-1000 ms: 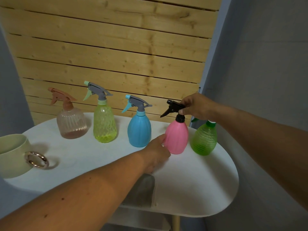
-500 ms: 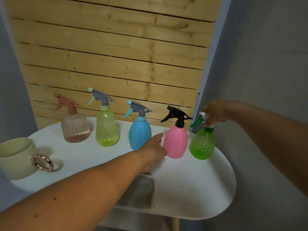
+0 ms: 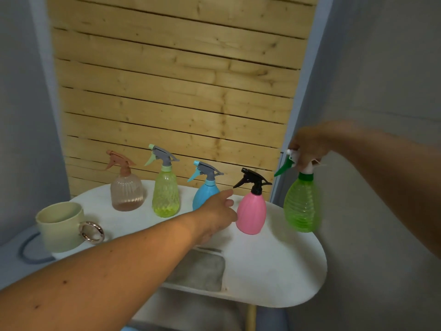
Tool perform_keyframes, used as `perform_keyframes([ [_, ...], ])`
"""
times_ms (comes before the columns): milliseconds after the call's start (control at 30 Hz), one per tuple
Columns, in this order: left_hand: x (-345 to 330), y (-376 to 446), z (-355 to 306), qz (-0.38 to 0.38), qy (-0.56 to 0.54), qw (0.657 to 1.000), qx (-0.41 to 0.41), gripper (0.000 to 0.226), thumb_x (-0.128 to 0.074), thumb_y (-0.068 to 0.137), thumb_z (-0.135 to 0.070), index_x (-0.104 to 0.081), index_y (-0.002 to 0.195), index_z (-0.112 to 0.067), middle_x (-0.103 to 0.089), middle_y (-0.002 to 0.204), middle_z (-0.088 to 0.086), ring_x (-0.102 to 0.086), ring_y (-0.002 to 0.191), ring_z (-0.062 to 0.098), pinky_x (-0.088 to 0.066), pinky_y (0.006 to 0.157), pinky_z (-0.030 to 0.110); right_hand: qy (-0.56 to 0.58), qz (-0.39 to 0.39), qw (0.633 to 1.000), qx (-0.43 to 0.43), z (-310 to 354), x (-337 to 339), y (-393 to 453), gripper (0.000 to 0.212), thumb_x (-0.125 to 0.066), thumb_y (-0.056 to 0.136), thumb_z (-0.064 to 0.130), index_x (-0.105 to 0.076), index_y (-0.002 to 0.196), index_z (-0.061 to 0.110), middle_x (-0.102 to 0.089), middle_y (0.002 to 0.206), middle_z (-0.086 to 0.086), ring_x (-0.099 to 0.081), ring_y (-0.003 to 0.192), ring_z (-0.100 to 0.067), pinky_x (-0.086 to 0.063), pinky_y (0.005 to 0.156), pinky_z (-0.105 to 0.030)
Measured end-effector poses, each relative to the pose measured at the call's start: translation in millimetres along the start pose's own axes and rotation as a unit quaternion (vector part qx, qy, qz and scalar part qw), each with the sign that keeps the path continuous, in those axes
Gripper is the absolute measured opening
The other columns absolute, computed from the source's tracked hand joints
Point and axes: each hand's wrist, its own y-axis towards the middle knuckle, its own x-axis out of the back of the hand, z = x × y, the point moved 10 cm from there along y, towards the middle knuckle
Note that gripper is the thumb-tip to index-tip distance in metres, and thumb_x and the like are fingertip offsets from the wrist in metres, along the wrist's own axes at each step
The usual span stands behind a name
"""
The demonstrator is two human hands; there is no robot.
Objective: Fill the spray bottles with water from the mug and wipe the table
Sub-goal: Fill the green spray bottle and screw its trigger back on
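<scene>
A pale wooden plank wall [image 3: 181, 75] stands between grey walls [image 3: 381, 68].

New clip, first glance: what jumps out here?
The right hand grips the green spray bottle by its head, lifted at the table's right end. Four more bottles stand in a row, pink bottle nearest; the left hand reaches toward it. A pale mug sits far left.

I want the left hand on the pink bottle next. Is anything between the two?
Nothing visible does. The left hand reaches over the white table with bare tabletop between its fingers and the pink bottle. The blue bottle stands behind the hand, and the green bottle hangs in the right hand's grip.
</scene>
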Motion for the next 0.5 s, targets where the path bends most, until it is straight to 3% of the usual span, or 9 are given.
perform_keyframes([
  [200, 20, -54, -30, 0.018, -0.036, 0.998, -0.047, 0.099, -0.086, 0.084, -0.017, -0.027, 0.162, -0.034, -0.041, 0.161, 0.003, -0.045, 0.143, 0.019, -0.039, 0.120, 0.045, 0.107, 0.020, 0.992, 0.060, 63, 40, -49, 0.028, -0.076, 0.089, 0.023, -0.067, 0.115, 0.014, -0.074, 0.099, -0.005, -0.073, 0.088, -0.019, -0.046, 0.059, -0.021],
  [333, 45, -96, -40, 0.013, -0.012, 0.997, -0.076, 0.113, -0.095, 0.071, -0.033, -0.027, 0.162, -0.037, -0.042, 0.160, 0.002, -0.046, 0.141, 0.017, -0.043, 0.113, 0.037, 0.163, 0.012, 0.981, 0.108, 117, 54, -68, 0.030, -0.074, 0.092, 0.023, -0.066, 0.119, 0.012, -0.075, 0.100, -0.006, -0.075, 0.090, -0.020, -0.053, 0.068, -0.023],
  [433, 63, -125, -36, 0.013, 0.010, 0.996, -0.092, 0.109, -0.096, 0.071, -0.029, -0.031, 0.157, -0.039, -0.059, 0.133, -0.016, -0.057, 0.123, 0.004, -0.045, 0.097, 0.023, 0.214, 0.012, 0.965, 0.151, 160, 64, -78, 0.027, -0.073, 0.092, 0.019, -0.067, 0.116, 0.007, -0.076, 0.096, -0.008, -0.075, 0.085, -0.022, -0.058, 0.071, -0.026],
  [500, 78, -146, -26, 0.002, 0.017, 0.995, -0.103, 0.102, -0.096, 0.070, -0.025, -0.037, 0.152, -0.036, -0.065, 0.122, -0.016, -0.063, 0.112, 0.000, -0.050, 0.088, 0.019, 0.231, 0.009, 0.956, 0.179, 190, 70, -85, 0.029, -0.074, 0.092, 0.022, -0.068, 0.115, 0.007, -0.077, 0.098, -0.010, -0.076, 0.088, -0.025, -0.060, 0.083, -0.035],
])
